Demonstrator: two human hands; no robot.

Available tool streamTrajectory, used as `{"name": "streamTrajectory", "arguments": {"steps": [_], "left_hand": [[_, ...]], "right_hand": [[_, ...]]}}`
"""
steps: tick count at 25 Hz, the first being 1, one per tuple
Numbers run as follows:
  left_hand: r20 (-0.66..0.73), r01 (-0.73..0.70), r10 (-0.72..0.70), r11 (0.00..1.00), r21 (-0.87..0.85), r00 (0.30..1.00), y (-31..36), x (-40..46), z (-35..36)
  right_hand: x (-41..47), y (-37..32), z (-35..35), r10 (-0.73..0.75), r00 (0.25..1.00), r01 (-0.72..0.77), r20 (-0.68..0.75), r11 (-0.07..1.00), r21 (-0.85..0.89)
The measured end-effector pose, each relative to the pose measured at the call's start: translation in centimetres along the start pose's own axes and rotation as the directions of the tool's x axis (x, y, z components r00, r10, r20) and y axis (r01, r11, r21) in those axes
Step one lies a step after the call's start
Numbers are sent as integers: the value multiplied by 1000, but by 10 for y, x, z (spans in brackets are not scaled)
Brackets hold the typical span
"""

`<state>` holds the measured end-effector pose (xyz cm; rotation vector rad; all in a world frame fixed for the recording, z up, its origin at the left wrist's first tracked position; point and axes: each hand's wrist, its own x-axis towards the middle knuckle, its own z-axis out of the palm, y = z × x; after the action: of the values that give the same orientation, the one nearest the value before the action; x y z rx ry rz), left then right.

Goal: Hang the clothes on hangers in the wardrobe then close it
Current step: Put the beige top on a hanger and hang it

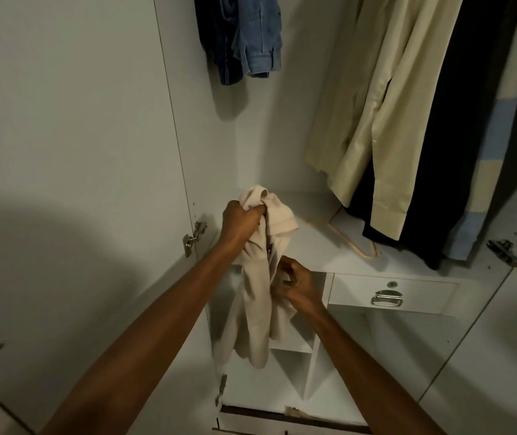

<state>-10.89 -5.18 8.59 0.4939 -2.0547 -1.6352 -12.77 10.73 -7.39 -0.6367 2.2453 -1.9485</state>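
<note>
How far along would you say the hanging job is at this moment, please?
Done: a cream shirt and denim already hang. In hand: left hand and right hand hold a beige garment. Left: put it on the hanger lying on the shelf, then close the wardrobe door.

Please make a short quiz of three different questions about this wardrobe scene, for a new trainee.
1. True or false: the left hand grips the top of the crumpled beige cloth garment.
2. Where does the thin peach-coloured hanger lie? A) on the white wardrobe shelf B) on the rail C) in the drawer
3. Fill in: the right hand pinches the garment's ____ part.

Key: 1 true; 2 A; 3 middle.
</note>
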Motion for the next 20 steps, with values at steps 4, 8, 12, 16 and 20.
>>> {"name": "streamTrajectory", "arguments": {"steps": [4,8,12,16,20], "left_hand": [[-45,83,-88,993,-89,995,5,10,1],[-81,109,-121,984,-141,989,5,23,-2],[-96,89,-99,991,-102,990,-7,30,-3],[-87,132,-133,991,-19,987,-48,30,4],[75,150,-150,989,2,986,-79,32,7]], "right_hand": [[17,6,1,-44,999,46,31,998,-43],[34,8,-18,-5,983,30,-185,990,135],[64,9,-63,110,952,10,-286,922,388],[91,-16,-97,62,952,51,-299,933,356],[110,-43,-112,-3,963,58,-269,978,199]]}}
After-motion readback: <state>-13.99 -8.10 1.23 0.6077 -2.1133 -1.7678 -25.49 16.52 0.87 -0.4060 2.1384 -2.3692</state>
